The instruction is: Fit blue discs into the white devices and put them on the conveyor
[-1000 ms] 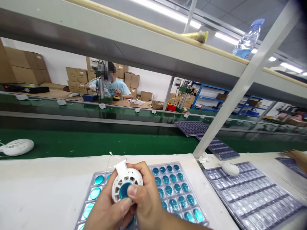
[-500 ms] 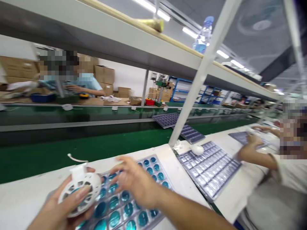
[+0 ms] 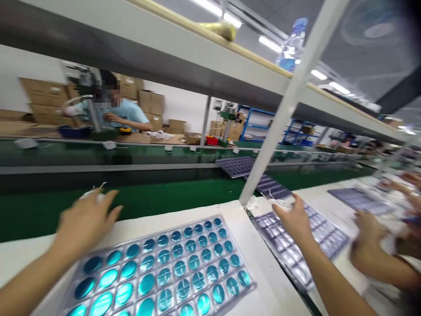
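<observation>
My left hand (image 3: 83, 221) is over the near edge of the green conveyor belt (image 3: 154, 191), fingers spread. Just beyond its fingers shows a white part (image 3: 94, 195) with a short wire, mostly hidden by the hand. My right hand (image 3: 296, 224) reaches over the clear compartment tray (image 3: 329, 235) on the right, thumb and forefinger apart. Right at those fingertips is a white round part (image 3: 282, 203) with thin wires; whether they touch it I cannot tell. Between my hands, a clear plastic tray (image 3: 253, 286) filled with shiny blue discs (image 3: 164, 299) lies on the white bench.
A white slanted post (image 3: 279, 118) rises between the trays to an overhead shelf (image 3: 210, 66). Dark trays (image 3: 235, 166) lie on the belt behind it. Across the belt sits a co-worker (image 3: 131, 114); another person's arm (image 3: 375, 245) is close on the right.
My left hand, which held the white slotted round part, has moved forward over the belt and opened. My right hand has moved from the blue discs to the right-hand tray.
</observation>
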Demonstrator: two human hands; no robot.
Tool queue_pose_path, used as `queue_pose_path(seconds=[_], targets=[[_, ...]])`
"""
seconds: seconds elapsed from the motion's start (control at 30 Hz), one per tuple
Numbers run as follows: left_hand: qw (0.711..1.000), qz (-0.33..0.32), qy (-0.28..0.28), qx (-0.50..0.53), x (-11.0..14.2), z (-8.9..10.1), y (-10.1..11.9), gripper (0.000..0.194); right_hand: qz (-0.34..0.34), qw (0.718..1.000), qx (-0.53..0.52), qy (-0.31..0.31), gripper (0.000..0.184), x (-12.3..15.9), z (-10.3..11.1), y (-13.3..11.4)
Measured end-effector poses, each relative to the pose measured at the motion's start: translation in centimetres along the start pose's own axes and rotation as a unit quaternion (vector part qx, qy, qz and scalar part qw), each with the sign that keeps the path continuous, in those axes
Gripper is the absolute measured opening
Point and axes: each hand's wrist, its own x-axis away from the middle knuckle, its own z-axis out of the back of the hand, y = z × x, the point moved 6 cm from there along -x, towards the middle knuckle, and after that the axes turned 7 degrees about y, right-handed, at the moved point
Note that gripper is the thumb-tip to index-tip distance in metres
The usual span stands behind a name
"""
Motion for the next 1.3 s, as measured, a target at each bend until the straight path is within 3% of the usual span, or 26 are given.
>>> queue_pose_path(seconds=[0.07,0.1,0.17,0.2,0.3,0.37,0.43,0.5,0.57,0.7,0.83,0.97,1.07,1.17,1.3], targets=[[0.997,0.047,-0.023,0.050,3.3,-2.1,-0.7,0.032,0.052,0.995,-0.056,-0.066,0.086,5.2,-1.8,-2.9],[0.992,0.075,-0.059,0.083,5.2,-3.7,-0.8,0.035,0.081,0.983,-0.108,-0.126,0.088,8.4,-3.1,-4.7],[0.967,0.114,-0.143,0.178,8.7,-6.7,-0.2,0.046,0.120,0.912,-0.258,-0.294,0.095,15.6,-6.0,-8.9],[0.954,0.122,-0.154,0.227,10.0,-7.5,0.2,0.047,0.152,0.886,-0.281,-0.335,0.092,18.7,-6.9,-10.8],[0.928,0.117,-0.088,0.342,11.7,-7.1,1.0,0.036,0.217,0.819,-0.323,-0.421,0.089,24.5,-9.1,-15.3],[0.918,0.105,-0.024,0.382,11.3,-5.2,0.8,0.033,0.260,0.808,-0.290,-0.443,0.060,25.6,-10.2,-16.6],[0.910,0.105,0.016,0.402,10.6,-3.3,0.1,0.035,0.340,0.797,-0.186,-0.463,0.034,26.0,-11.4,-16.8],[0.905,0.117,0.038,0.407,9.9,-2.2,-0.7,0.038,0.422,0.754,-0.068,-0.499,0.023,27.0,-12.6,-16.0],[0.904,0.133,0.046,0.405,9.6,-1.8,-1.2,0.039,0.458,0.717,-0.010,-0.526,0.015,27.9,-13.5,-15.1],[0.906,0.159,0.022,0.393,9.9,-2.6,-1.3,0.044,0.481,0.700,0.046,-0.526,0.022,28.9,-14.2,-14.3],[0.910,0.173,0.005,0.377,10.4,-3.4,-1.5,0.049,0.471,0.685,0.027,-0.555,0.023,28.7,-14.1,-14.4],[0.921,0.169,0.010,0.351,10.4,-3.4,-1.9,0.048,0.438,0.690,0.000,-0.576,0.005,27.3,-13.1,-14.5],[0.934,0.155,0.017,0.322,10.5,-3.4,-1.8,0.047,0.324,0.724,-0.086,-0.603,0.008,26.0,-11.8,-14.6],[0.944,0.147,0.012,0.295,10.9,-3.6,-1.5,0.048,0.190,0.724,-0.213,-0.628,0.011,26.1,-10.7,-14.7],[0.949,0.148,0.000,0.277,11.4,-4.1,-1.4,0.047,0.212,0.744,-0.265,-0.576,0.008,26.9,-10.5,-15.1]])
